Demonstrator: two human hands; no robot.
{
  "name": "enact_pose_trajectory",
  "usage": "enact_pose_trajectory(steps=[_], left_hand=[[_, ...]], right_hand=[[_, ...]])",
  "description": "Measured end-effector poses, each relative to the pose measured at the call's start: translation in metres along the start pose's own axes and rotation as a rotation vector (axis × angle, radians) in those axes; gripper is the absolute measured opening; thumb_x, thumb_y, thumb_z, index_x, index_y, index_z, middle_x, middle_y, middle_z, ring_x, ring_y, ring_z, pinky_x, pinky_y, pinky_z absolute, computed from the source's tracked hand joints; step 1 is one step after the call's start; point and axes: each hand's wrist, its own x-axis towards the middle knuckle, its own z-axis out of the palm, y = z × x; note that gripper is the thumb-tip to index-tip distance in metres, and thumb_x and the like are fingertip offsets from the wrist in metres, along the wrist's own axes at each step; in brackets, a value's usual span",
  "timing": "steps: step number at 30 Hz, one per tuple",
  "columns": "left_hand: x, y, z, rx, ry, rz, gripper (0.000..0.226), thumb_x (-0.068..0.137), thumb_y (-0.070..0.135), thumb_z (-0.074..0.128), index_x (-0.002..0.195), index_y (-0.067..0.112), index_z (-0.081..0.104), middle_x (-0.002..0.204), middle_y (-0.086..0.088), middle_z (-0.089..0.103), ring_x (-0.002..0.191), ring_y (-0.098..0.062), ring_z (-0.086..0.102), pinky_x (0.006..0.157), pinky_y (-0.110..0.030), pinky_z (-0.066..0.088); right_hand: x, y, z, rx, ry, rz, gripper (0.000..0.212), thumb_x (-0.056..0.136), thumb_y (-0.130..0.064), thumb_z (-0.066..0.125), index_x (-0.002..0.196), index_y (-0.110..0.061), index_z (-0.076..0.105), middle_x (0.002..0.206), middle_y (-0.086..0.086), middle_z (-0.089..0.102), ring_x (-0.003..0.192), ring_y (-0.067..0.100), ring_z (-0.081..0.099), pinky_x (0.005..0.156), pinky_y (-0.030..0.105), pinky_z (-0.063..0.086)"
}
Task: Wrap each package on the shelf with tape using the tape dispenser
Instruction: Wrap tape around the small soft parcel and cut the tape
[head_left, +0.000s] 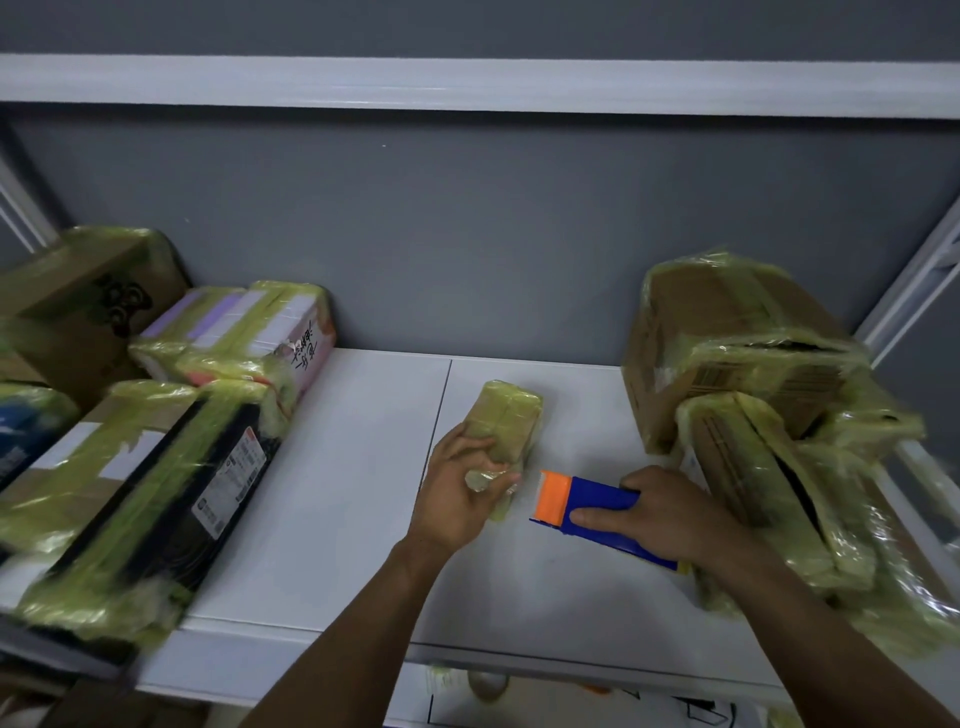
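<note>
On the white shelf (332, 519), my left hand (457, 499) grips the small package (506, 421), light and slick; my right hand (670, 514) clasps the tape dispenser (592, 506).

On the white shelf (337, 519), the left hand (457, 493) grips a small taped package (506, 423); the right hand (670, 512) holds the blue tape dispenser (597, 506) (orange head toward the package).

A small package (506, 423) wrapped in yellowish tape rests lengthwise on the white shelf (353, 493), held at its near end, with the blue, orange-headed dispenser (597, 506) held just right of it, head pointing left, while a left stack (130, 467) and a right stack (753, 389) of taped packages flank them.
</note>
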Motion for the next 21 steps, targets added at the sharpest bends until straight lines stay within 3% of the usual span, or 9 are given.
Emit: enact_pose_trajectory(steps=[3, 9, 12, 14, 16, 18, 21], left_hand=[[0.005, -0.006, -0.004, 0.025, 0.014, 0.040, 0.041, 0.075, 0.068, 0.071, 0.088, 0.030, 0.076, 0.122, 0.027, 0.063, 0.135, -0.005, 0.045, 0.109, -0.017, 0.035], [0.009, -0.002, -0.004, 0.030, 0.004, 0.046, 0.033, 0.074, 0.056, 0.077, 0.085, 0.026, 0.079, 0.116, 0.032, 0.061, 0.133, -0.004, 0.046, 0.111, -0.021, 0.037], [0.005, 0.004, -0.007, 0.029, -0.024, 0.011, 0.026, 0.074, 0.057, 0.080, 0.094, 0.041, 0.073, 0.120, 0.035, 0.058, 0.133, -0.002, 0.044, 0.113, -0.028, 0.037], [0.001, 0.009, -0.011, 0.027, -0.051, -0.072, 0.048, 0.076, 0.056, 0.081, 0.119, 0.048, 0.062, 0.132, 0.032, 0.050, 0.134, -0.001, 0.039, 0.116, -0.030, 0.036], [-0.001, 0.010, -0.012, 0.098, -0.075, -0.153, 0.081, 0.075, 0.064, 0.075, 0.146, 0.042, 0.044, 0.154, 0.017, 0.037, 0.144, -0.011, 0.027, 0.120, -0.036, 0.030], [-0.001, 0.011, -0.012, 0.140, -0.092, -0.228, 0.098, 0.069, 0.074, 0.069, 0.154, 0.040, 0.034, 0.163, 0.009, 0.026, 0.150, -0.018, 0.019, 0.122, -0.040, 0.027], [0.001, 0.010, -0.010, 0.084, -0.100, -0.264, 0.100, 0.066, 0.078, 0.068, 0.152, 0.038, 0.037, 0.148, 0.007, 0.044, 0.135, -0.015, 0.043, 0.112, -0.035, 0.043]], right_hand=[[-0.007, -0.001, -0.002, 0.084, -0.017, -0.016, 0.063, 0.069, -0.076, 0.075, 0.075, -0.014, 0.069, 0.064, 0.000, 0.069, 0.058, 0.010, 0.068, 0.057, 0.022, 0.047], [-0.021, 0.006, -0.009, 0.050, 0.030, -0.005, 0.058, 0.074, -0.072, 0.074, 0.079, -0.015, 0.066, 0.067, 0.000, 0.067, 0.055, 0.003, 0.064, 0.050, 0.011, 0.040], [-0.016, 0.012, -0.003, 0.038, 0.052, 0.006, 0.063, 0.072, -0.074, 0.075, 0.078, -0.012, 0.065, 0.067, 0.003, 0.065, 0.058, 0.009, 0.064, 0.054, 0.018, 0.042], [-0.009, 0.014, 0.003, 0.030, 0.063, 0.015, 0.068, 0.069, -0.078, 0.074, 0.076, -0.011, 0.062, 0.066, 0.004, 0.063, 0.061, 0.014, 0.065, 0.058, 0.025, 0.044], [-0.001, 0.015, 0.009, -0.005, 0.056, 0.014, 0.072, 0.066, -0.085, 0.069, 0.077, -0.015, 0.061, 0.068, 0.002, 0.064, 0.064, 0.014, 0.066, 0.062, 0.029, 0.050], [0.008, 0.017, 0.014, -0.020, 0.057, 0.019, 0.071, 0.065, -0.088, 0.066, 0.078, -0.019, 0.061, 0.070, 0.000, 0.064, 0.066, 0.012, 0.066, 0.064, 0.030, 0.053], [0.016, 0.018, 0.018, -0.008, 0.053, 0.024, 0.065, 0.071, -0.083, 0.068, 0.076, -0.019, 0.057, 0.069, -0.002, 0.059, 0.064, 0.012, 0.062, 0.059, 0.025, 0.044]])
